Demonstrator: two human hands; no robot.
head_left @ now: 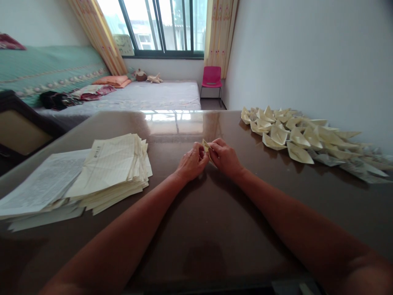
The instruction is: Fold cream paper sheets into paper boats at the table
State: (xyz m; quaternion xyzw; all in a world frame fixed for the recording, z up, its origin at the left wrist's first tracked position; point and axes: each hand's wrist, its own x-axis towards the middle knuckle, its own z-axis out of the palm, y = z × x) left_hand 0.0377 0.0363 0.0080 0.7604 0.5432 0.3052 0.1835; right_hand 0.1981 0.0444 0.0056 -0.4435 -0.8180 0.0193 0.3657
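I count one left hand, one right hand and one folded paper. At right are many paper boats, at left many sheets; both overlap too much for counting. Far: one chair, two curtains.

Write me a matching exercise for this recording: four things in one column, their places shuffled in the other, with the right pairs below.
Things:
1. Papers
2. Boats
3. Chair
4. Folded paper

Places:
A. Between the fingers of the left hand and right hand
B. To the right of the bed
C. On the left side of the table
D. On the table's right side

Pairs: 1-C, 2-D, 3-B, 4-A
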